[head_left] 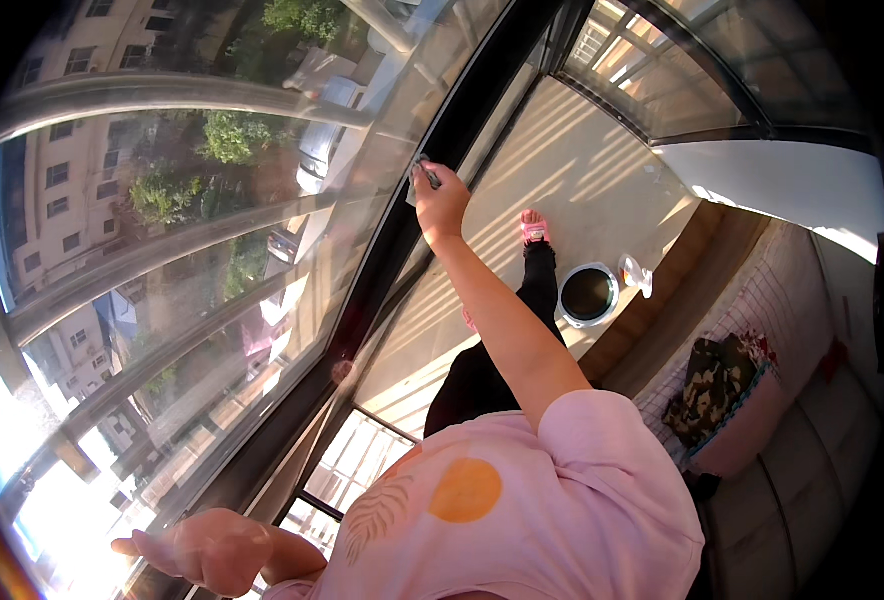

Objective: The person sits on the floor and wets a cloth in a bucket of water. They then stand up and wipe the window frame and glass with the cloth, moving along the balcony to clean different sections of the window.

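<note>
My right hand (pixel 440 203) reaches out at the end of a straight arm and grips a small grey cloth (pixel 422 172), pressing it against the large window pane (pixel 262 200) next to its black frame (pixel 392 250). My left hand (pixel 210 548) is low at the left, held by the glass with fingers spread and nothing in it. I wear a pink shirt and black trousers, and one foot in a pink slipper (pixel 533 228) stands on the pale floor.
A round white-rimmed basin (pixel 588 294) stands on the floor with a white spray bottle (pixel 637 272) beside it. At the right, a camouflage bag (pixel 717 385) lies on a pink-edged cushion. Buildings, trees and parked cars show through the glass.
</note>
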A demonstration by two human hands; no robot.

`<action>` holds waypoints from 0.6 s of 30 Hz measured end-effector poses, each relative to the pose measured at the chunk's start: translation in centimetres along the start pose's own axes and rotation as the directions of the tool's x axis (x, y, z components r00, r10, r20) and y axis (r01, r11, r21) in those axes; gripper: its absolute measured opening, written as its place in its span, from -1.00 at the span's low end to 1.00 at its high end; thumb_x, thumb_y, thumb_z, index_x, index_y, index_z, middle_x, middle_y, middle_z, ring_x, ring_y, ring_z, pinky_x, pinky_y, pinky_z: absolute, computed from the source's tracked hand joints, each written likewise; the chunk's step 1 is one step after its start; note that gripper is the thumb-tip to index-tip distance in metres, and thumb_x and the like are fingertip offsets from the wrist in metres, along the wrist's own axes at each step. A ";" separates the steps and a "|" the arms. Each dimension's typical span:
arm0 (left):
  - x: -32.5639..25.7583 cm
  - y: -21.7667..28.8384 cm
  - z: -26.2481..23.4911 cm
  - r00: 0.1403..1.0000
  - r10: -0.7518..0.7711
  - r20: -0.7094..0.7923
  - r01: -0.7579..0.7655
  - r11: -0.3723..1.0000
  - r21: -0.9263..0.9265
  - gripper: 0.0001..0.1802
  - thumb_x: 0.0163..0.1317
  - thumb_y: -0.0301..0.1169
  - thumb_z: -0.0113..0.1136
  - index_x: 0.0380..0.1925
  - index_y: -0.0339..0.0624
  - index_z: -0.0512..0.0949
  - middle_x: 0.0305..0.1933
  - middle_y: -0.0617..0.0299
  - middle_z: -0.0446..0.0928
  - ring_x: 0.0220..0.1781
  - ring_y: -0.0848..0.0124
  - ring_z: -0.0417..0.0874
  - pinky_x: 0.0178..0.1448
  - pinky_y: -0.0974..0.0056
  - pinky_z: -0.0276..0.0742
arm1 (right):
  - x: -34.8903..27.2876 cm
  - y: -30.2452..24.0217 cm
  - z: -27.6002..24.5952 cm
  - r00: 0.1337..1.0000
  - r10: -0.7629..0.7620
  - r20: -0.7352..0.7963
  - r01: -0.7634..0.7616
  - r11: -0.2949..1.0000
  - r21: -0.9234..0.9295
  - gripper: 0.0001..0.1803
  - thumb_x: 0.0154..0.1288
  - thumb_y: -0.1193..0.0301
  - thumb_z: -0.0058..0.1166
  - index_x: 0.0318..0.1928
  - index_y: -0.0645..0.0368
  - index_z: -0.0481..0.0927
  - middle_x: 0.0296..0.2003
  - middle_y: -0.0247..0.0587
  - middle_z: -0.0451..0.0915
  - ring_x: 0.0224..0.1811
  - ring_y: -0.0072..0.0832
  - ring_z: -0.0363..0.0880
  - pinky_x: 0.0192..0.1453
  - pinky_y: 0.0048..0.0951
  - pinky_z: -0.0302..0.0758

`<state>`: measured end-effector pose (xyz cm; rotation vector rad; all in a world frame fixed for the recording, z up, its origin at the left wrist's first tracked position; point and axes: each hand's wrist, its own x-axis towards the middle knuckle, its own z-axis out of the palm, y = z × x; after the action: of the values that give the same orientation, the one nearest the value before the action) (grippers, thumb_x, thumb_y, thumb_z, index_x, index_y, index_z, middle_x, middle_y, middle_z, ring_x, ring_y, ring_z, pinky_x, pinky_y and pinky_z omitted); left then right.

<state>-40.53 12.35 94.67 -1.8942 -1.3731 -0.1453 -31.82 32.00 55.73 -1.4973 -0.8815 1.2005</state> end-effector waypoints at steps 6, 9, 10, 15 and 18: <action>5.3 -0.6 2.1 0.999 -0.034 0.017 0.030 0.983 0.180 -0.82 0.26 -0.31 0.01 -0.35 -0.11 0.57 -0.02 0.06 0.57 0.27 -0.06 0.35 0.38 -0.31 -0.03 | 0.6 -1.4 0.2 0.910 0.401 0.110 -0.414 0.897 0.153 -0.80 0.13 0.39 0.22 -0.29 0.28 0.64 -0.61 -0.33 0.55 -0.56 -0.67 0.46 -0.47 -0.56 0.39; 6.7 0.3 3.7 0.975 -0.134 0.178 0.062 0.929 0.364 -0.81 0.31 -0.32 -0.01 -0.34 -0.08 0.58 0.09 0.09 0.51 0.32 -0.04 0.30 0.38 -0.29 -0.01 | 10.4 -5.6 -1.1 0.894 0.446 0.052 -0.446 0.867 0.222 -0.77 0.13 0.38 0.22 -0.26 0.29 0.64 -0.55 -0.30 0.59 -0.54 -0.66 0.46 -0.43 -0.52 0.40; 5.9 0.0 3.5 0.944 -0.268 0.191 0.172 0.897 0.407 -0.86 0.27 -0.35 0.03 -0.31 -0.06 0.58 0.18 0.10 0.45 0.38 -0.02 0.20 0.38 -0.31 -0.05 | 13.1 -7.4 -1.5 0.919 0.393 0.028 -0.393 0.910 0.132 -0.76 0.12 0.36 0.22 -0.25 0.28 0.65 -0.54 -0.29 0.59 -0.54 -0.65 0.45 -0.42 -0.52 0.40; 8.5 0.9 6.3 0.907 -0.149 0.393 -0.003 0.933 0.360 -0.84 0.16 -0.54 0.13 -0.29 0.00 0.56 0.22 0.07 0.40 0.43 0.00 0.09 0.39 -0.37 -0.26 | 20.8 -8.3 -1.4 0.976 0.209 -0.067 -0.198 0.970 0.141 -0.70 0.14 0.31 0.19 -0.21 0.29 0.63 -0.57 -0.28 0.57 -0.57 -0.60 0.44 -0.41 -0.50 0.42; 8.5 1.3 6.8 0.891 -0.205 0.406 0.013 0.904 0.428 -0.89 0.16 -0.52 0.14 -0.34 -0.04 0.58 0.22 0.11 0.40 0.45 0.02 0.05 0.39 -0.37 -0.23 | 17.5 -5.9 -1.6 0.971 0.233 -0.050 -0.231 0.972 0.041 -0.74 0.17 0.34 0.13 -0.25 0.31 0.62 -0.52 -0.09 0.62 -0.46 -0.34 0.60 -0.28 -0.41 0.49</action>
<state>-38.15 23.01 93.58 -1.5334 -1.6567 0.5225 -25.71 49.51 57.04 -1.6307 -0.6587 1.3296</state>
